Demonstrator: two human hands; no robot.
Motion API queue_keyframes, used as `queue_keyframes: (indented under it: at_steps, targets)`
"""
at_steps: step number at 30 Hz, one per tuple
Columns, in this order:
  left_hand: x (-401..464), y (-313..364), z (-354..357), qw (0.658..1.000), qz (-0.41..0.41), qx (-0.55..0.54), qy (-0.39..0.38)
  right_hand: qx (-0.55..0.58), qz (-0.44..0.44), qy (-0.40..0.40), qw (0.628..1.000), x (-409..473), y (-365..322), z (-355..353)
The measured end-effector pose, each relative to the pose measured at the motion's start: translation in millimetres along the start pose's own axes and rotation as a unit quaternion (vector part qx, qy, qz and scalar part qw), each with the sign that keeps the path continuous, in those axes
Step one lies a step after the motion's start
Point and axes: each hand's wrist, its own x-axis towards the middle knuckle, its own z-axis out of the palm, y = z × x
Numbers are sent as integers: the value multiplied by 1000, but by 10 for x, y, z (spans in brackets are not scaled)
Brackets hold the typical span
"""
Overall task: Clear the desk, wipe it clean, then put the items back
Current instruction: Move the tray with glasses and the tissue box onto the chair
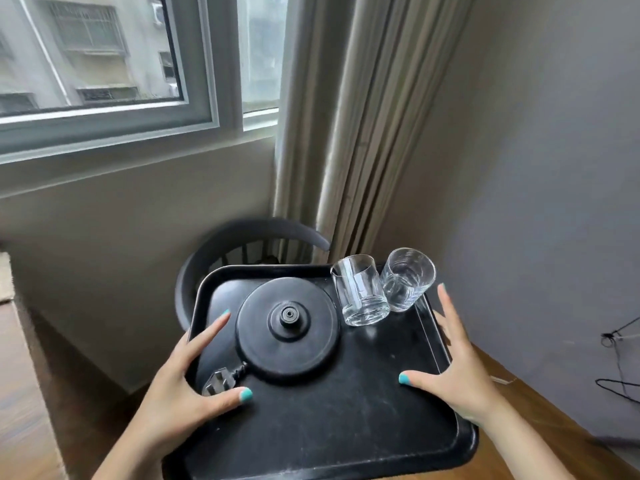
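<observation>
A black tray (346,420) is held up in the air between both hands. My left hand (180,386) grips its left rim, thumb on the tray floor. My right hand (457,368) grips the right rim, thumb inside. On the tray lies a round black kettle base (287,327) with its cord and plug (218,381) by my left thumb. Two clear glasses stand at the tray's far right: one glass (360,292) tilts, and the other glass (407,278) leans outward over the rim.
A dark round-backed chair (249,237) stands below the tray's far edge, against the wall under the window (104,81). Beige curtains (356,133) hang in the corner. A wooden desk surface (540,410) shows at right, with black cables (620,341) on the grey wall.
</observation>
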Motion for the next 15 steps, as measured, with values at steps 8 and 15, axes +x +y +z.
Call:
queue_keyframes:
  at_steps: [8, 15]
  targets:
    - [266, -630, 271, 996, -72, 19, 47, -16, 47, -85, 995, 968, 475, 286]
    - [233, -1118, 640, 984, -145, 43, 98, -72, 30, -186, 980, 1696, 949, 561]
